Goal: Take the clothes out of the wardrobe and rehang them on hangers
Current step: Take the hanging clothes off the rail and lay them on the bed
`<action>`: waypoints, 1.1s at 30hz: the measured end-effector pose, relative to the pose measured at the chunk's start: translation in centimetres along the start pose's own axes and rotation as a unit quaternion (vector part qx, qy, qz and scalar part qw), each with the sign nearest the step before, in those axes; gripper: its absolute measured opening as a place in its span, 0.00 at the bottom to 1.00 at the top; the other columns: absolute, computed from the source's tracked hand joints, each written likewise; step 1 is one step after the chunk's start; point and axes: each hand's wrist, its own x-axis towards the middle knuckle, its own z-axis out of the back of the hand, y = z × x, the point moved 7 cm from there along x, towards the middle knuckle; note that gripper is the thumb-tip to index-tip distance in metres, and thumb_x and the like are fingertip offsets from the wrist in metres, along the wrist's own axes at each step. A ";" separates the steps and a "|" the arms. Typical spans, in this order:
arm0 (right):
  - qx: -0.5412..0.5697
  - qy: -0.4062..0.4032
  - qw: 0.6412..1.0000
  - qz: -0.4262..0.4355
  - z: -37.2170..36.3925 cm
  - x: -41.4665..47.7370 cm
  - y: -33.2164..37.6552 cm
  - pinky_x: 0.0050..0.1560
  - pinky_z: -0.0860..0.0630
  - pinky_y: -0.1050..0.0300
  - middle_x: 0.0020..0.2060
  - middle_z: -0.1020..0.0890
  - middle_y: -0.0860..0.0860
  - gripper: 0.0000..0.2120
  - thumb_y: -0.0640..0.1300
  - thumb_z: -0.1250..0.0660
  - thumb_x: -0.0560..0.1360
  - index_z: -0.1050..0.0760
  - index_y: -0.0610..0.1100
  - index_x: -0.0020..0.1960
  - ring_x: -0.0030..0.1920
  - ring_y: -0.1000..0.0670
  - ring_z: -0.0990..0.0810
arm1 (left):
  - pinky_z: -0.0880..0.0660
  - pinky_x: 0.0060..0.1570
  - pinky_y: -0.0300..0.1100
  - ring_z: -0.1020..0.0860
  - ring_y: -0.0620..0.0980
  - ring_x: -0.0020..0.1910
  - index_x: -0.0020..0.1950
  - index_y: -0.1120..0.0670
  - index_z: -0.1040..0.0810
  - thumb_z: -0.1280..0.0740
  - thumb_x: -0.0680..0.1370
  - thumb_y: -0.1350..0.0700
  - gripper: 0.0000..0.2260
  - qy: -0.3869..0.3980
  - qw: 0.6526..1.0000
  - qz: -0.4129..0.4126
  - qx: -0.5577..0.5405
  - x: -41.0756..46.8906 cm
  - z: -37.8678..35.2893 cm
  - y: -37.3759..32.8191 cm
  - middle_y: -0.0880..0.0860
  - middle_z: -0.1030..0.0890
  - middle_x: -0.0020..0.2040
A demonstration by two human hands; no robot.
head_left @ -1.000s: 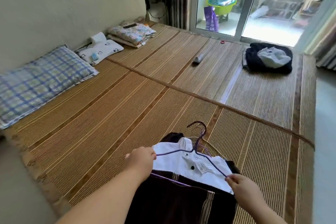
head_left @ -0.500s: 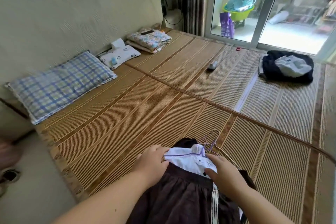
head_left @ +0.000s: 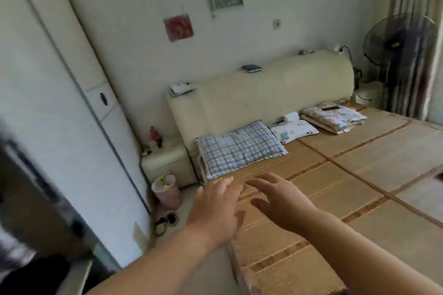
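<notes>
Left hand, right hand — both empty, fingers spread, held above the bed. Wardrobe at left; dark blurred shapes there are possibly clothes. No hanger is seen — further garments are judged outstanding.

White wardrobe stands left, its dark interior blurred.

A home bedroom: a mat-covered bed with pillows, padded headboard, wardrobe and standing fan.
</notes>
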 end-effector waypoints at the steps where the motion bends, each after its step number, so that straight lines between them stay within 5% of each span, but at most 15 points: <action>1: 0.002 -0.006 0.999 0.031 0.1 1.4 3.6 0.68 0.34 0.52 0.69 0.33 0.57 0.23 0.56 0.39 0.77 0.38 0.61 0.71 0.68 0.52 0.32 | 0.42 0.71 0.52 0.41 0.50 0.74 0.73 0.43 0.39 0.39 0.76 0.43 0.26 -0.021 0.999 0.027 0.018 -1.8 2.6 2.8 0.48 0.41 0.76; 10: 0.086 -0.055 0.961 0.256 -0.3 6.6 33.4 0.68 0.35 0.52 0.69 0.32 0.58 0.24 0.56 0.39 0.76 0.38 0.60 0.71 0.68 0.52 0.32 | 0.44 0.71 0.51 0.45 0.48 0.74 0.73 0.41 0.41 0.40 0.76 0.40 0.26 -0.164 0.950 0.224 0.141 -19.6 20.7 19.2 0.46 0.42 0.75; 18: 0.138 -0.080 0.906 0.391 0.9 8.6 49.4 0.67 0.35 0.53 0.68 0.31 0.57 0.23 0.54 0.39 0.76 0.37 0.59 0.71 0.67 0.51 0.30 | 0.33 0.65 0.55 0.34 0.51 0.70 0.66 0.42 0.29 0.38 0.70 0.38 0.25 -0.278 0.872 0.322 0.241 -29.6 31.0 25.6 0.50 0.31 0.70; 23: 0.185 -0.077 0.861 0.467 1.3 12.0 57.1 0.65 0.32 0.51 0.67 0.30 0.55 0.24 0.54 0.37 0.76 0.36 0.57 0.71 0.64 0.50 0.28 | 0.33 0.65 0.61 0.35 0.60 0.71 0.63 0.46 0.24 0.36 0.65 0.39 0.28 -0.337 0.766 0.415 0.355 -34.3 36.3 28.7 0.57 0.29 0.70; 28: 0.204 -0.055 0.820 0.531 0.7 16.7 63.6 0.64 0.31 0.53 0.66 0.30 0.53 0.25 0.55 0.37 0.75 0.36 0.55 0.71 0.66 0.48 0.29 | 0.39 0.67 0.63 0.49 0.58 0.76 0.74 0.52 0.37 0.29 0.67 0.42 0.39 -0.317 0.678 0.500 0.435 -35.4 41.1 32.3 0.58 0.45 0.77; 33: 0.226 -0.046 0.792 0.565 1.0 21.9 69.7 0.64 0.30 0.50 0.65 0.29 0.49 0.27 0.55 0.36 0.75 0.37 0.52 0.72 0.65 0.45 0.28 | 0.47 0.72 0.58 0.53 0.59 0.77 0.76 0.59 0.43 0.31 0.69 0.44 0.41 -0.351 0.589 0.519 0.511 -34.3 48.4 33.2 0.62 0.49 0.77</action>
